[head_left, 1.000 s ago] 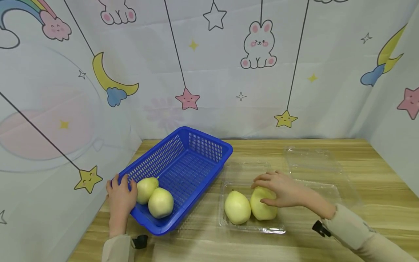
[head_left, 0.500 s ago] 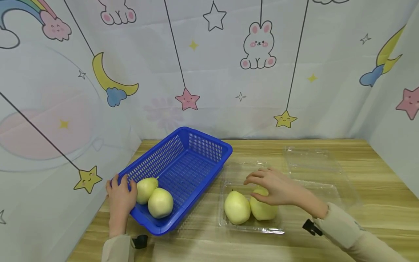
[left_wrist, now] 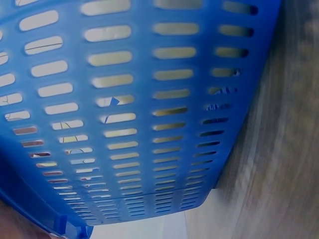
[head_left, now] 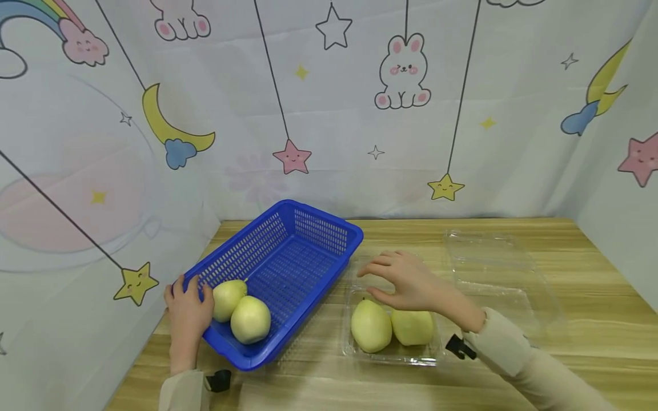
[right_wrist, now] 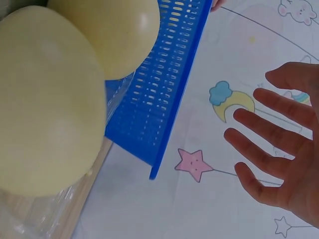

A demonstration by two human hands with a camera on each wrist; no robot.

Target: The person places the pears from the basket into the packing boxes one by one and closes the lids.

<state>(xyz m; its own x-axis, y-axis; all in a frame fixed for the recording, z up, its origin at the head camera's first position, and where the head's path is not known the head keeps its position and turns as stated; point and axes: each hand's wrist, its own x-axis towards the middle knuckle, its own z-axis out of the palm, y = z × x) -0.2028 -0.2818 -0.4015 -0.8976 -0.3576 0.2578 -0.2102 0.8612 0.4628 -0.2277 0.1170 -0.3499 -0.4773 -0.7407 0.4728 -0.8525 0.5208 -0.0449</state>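
My left hand (head_left: 189, 311) grips the near-left rim of a blue plastic basket (head_left: 303, 302). Two pale yellow pears lie in its near end: one pear (head_left: 228, 300) by my fingers, another pear (head_left: 250, 321) beside it. To the right, a clear plastic box (head_left: 390, 359) holds a left pear (head_left: 371, 327) and a right pear (head_left: 413, 328), side by side. Above them hovers my right hand (head_left: 408, 282), partly hiding the right pear. In the right wrist view its fingers (right_wrist: 269, 124) are spread and relaxed, with nothing in them.
Another clear plastic box (head_left: 496, 291) stands open on the right of the wooden table (head_left: 591, 319). A printed white curtain (head_left: 334, 114) encloses the back and sides.
My right hand has come off the right pear, moving up and left towards the basket. The left hand and the pears stay put.
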